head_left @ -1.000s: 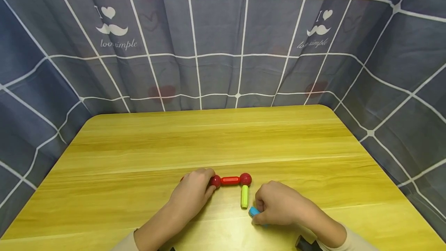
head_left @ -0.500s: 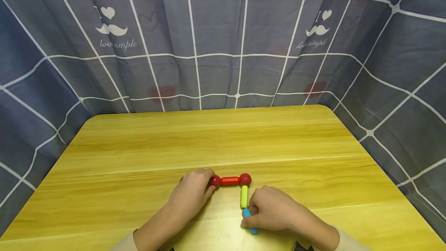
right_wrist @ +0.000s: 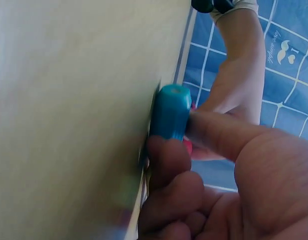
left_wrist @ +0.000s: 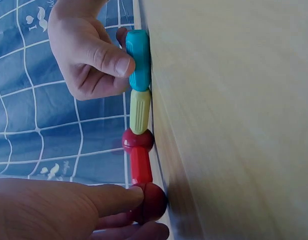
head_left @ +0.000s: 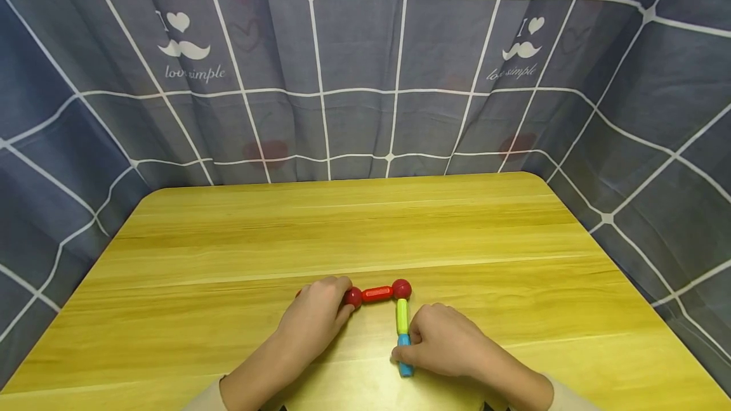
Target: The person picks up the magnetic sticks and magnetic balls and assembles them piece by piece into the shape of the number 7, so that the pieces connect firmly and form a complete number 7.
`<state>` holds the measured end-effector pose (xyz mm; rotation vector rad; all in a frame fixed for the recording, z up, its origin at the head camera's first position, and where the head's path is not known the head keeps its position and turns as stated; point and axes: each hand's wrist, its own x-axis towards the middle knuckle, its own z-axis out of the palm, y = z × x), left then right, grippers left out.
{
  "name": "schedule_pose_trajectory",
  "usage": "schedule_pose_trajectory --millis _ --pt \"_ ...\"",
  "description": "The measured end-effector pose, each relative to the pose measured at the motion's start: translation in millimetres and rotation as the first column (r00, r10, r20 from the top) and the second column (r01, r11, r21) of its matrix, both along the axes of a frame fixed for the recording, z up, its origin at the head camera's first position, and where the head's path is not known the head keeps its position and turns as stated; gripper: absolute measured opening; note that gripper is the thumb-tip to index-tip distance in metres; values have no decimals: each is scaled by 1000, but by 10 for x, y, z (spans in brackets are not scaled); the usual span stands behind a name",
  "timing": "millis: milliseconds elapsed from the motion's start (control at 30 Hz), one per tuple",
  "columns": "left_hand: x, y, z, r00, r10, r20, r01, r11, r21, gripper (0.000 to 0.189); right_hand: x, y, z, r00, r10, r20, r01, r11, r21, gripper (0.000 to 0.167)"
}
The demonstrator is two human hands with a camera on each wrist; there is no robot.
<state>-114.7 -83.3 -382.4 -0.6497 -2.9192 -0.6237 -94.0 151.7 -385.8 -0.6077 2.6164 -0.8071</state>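
My right hand (head_left: 448,340) pinches a blue magnetic rod (head_left: 405,370) between thumb and fingers. The rod's far end meets a yellow-green rod (head_left: 402,317), and the two lie in line. At the top of the yellow-green rod sits a red ball (head_left: 401,289). From there a red rod (head_left: 377,294) runs left to a second red ball (head_left: 353,297). My left hand (head_left: 315,316) grips this second ball with thumb and fingers, as the left wrist view shows. A bit of red peeks out left of that hand; the rest there is hidden under it.
The pieces lie on a wooden table (head_left: 342,227) near its front half. A dark grid-patterned curtain (head_left: 354,68) hangs behind the table and along both sides.
My right hand has carried the blue rod left to the end of the yellow-green rod and straightened it. The right-hand red ball and yellow-green rod have shifted slightly away. The left hand stays put.
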Motion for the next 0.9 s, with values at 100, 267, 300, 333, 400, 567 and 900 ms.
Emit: schedule_pose_trajectory --millis 100,267,300,333,400,567,900 --pt "-1 1 -2 1000 6 -2 -6 1000 0 14 -12 -6 -9 999 -48 20 48 999 -21 46" --pt "-6 2 -6 1000 11 -1 -11 1000 4 15 -47 4 -22 995 -83 59 86 995 -52 38" --pt "-7 1 -8 1000 10 -2 -10 1000 5 15 -52 6 -24 994 -85 67 89 994 -57 39" --pt "-8 0 -11 1000 9 -4 -9 1000 4 14 -56 8 -25 993 -87 74 91 994 -61 39" --pt "-13 -3 -16 1000 6 -6 -6 1000 2 14 -60 9 -27 993 -88 81 94 993 -70 40" --pt "-42 -10 -44 1000 -23 -21 23 1000 -4 12 -55 2 -31 992 -89 88 96 991 -88 42" --pt "-45 -28 -69 995 -80 -58 75 995 -69 37 -34 -36 -32 995 -25 102 38 991 -127 33"
